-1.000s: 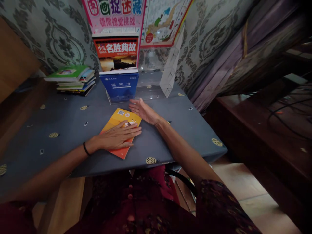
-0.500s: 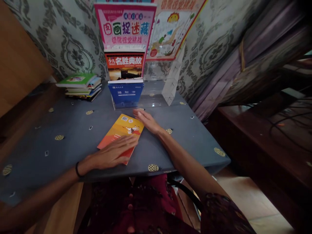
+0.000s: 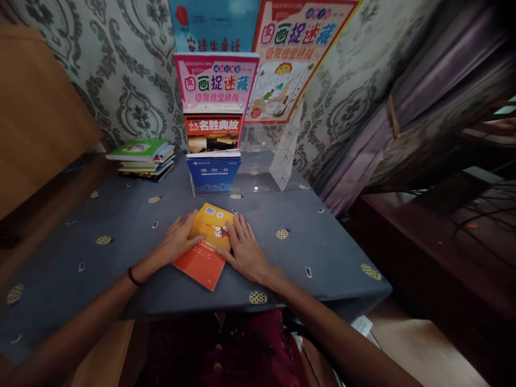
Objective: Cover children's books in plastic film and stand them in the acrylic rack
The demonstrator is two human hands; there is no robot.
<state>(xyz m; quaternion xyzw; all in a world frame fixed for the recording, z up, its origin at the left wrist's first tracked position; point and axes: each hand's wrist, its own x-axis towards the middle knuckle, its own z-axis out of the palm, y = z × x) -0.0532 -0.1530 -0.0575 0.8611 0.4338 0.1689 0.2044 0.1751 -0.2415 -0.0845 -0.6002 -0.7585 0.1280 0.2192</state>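
Note:
A yellow and orange book lies flat on the table, its barcode at the far end. My left hand rests along the book's left edge, fingers stretched out and thumb lying over the cover. At the right edge is my right hand, open, with fingers extended and the thumb touching the cover. Neither hand is wrapped round the book. Behind it, a clear acrylic rack holds a blue booklet, a book with a black and red cover, a pink book and others.
A stack of books with a green one on top stands at the back left. The grey tablecloth has a pineapple pattern. A purple curtain hangs on the right, near a dark red desk with cables.
My left hand has slid from the book's near part to its left edge. My right hand has come back onto the right edge. The view has tilted up, showing more of the rack.

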